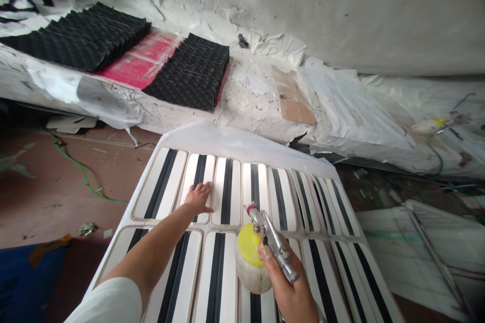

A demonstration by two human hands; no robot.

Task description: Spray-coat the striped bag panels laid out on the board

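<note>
My right hand [282, 267] is wrapped round the handle of a metal spray gun [271, 234]. Below the gun hangs a cloudy plastic cup [250, 272] with a yellow lid [250, 243]. My left hand [199, 198] rests with spread fingers on a white panel [189, 186] with a dark lengthwise stripe. Several such round-cornered panels lie in two rows on the table, among them a white panel [248, 181] in front of the nozzle. Some panels at the right overlap or tilt. No spray is visible.
Behind the table [212, 136], a covered bench [250, 111] carries two stacks of black quilted sheets [189, 70], a pink board [140, 60] and cardboard [291, 96]. Another spray gun [441, 123] lies at the right. A green hose [83, 176] crosses the floor at the left.
</note>
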